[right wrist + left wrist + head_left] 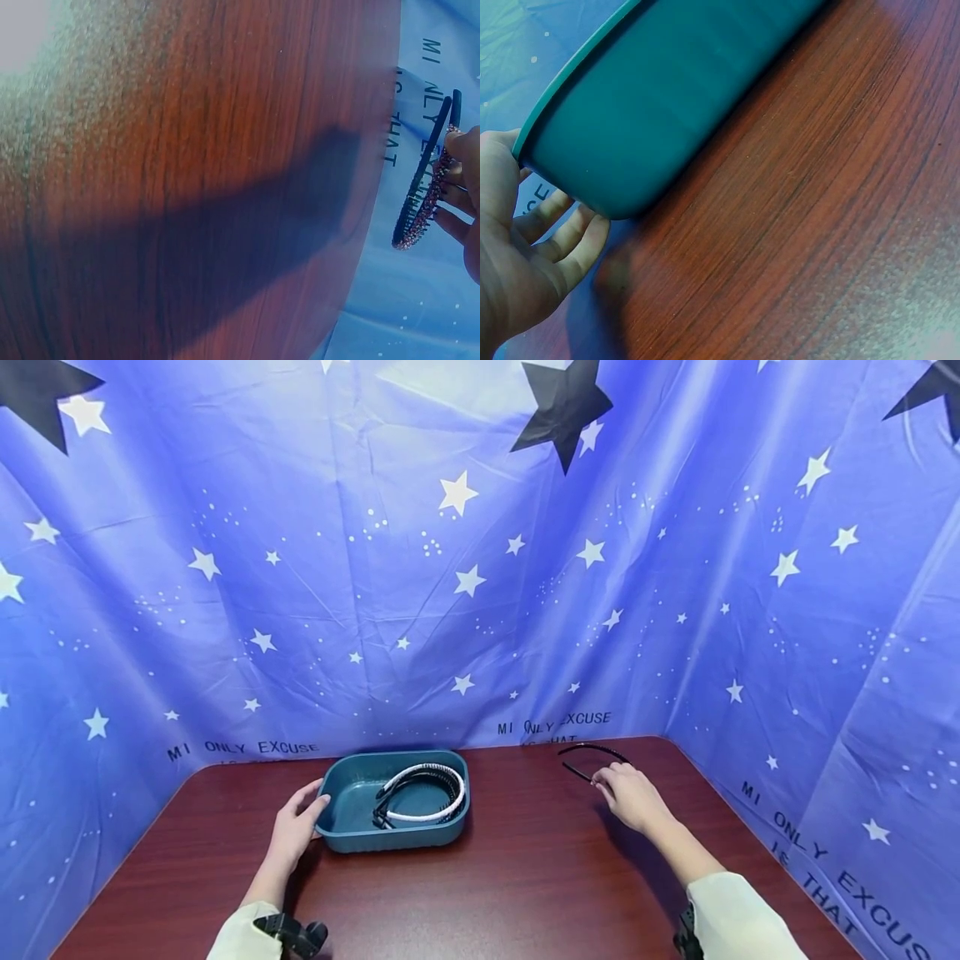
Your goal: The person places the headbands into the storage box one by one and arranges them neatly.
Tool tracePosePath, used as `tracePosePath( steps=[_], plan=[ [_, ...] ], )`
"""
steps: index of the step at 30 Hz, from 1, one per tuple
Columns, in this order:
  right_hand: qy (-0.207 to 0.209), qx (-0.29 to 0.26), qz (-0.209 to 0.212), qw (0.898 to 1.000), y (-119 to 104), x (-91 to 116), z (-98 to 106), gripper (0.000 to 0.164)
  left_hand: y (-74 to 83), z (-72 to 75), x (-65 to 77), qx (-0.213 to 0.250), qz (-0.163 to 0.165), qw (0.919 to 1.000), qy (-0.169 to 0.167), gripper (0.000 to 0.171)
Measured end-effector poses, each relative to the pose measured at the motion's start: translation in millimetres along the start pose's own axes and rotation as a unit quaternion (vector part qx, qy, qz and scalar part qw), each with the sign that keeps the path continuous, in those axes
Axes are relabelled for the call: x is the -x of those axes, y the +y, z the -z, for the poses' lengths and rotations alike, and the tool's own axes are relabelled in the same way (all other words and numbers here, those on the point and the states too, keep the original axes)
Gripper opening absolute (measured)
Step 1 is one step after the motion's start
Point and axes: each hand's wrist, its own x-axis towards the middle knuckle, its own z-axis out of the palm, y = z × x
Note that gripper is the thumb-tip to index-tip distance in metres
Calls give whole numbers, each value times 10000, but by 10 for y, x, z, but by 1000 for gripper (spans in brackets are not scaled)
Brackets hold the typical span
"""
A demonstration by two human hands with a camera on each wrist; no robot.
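Note:
A teal plastic basin (390, 841) stands on the left half of the table. My left hand (294, 827) grips its left end, thumb over the rim and fingers against the outer wall, as the left wrist view also shows. Inside, toward the right end, lie a white headband (427, 817) and black toothed headbands (454, 789), stacked and overlapping. Over the table's back right, my right hand (632, 795) pinches a thin black headband (576, 770) by one side. In the right wrist view, this headband (422, 180) has small pinkish beads along its band and inner teeth.
The dark red wood-grain table (525, 877) has rounded back corners. Blue star-print cloth (405, 568) hangs close behind it and along both sides. A black wrist device (292, 935) sits on my left sleeve, and another (687, 935) on the right.

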Motion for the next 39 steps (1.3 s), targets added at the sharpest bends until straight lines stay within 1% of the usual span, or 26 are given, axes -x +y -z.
tracePosePath(
  steps=[8, 27, 39],
  plan=[
    [17, -23, 103, 9999, -45, -38, -19, 4, 9, 6, -9, 26, -20, 10000, 1, 47],
    [104, -85, 164, 9998, -126, -62, -18, 4, 8, 28, 13, 88, -1, 10000, -2, 47],
    [108, -103, 219, 9996, -179, -68, -40, 4, 23, 5, 8, 63, 41, 9999, -67, 48]
  ],
)
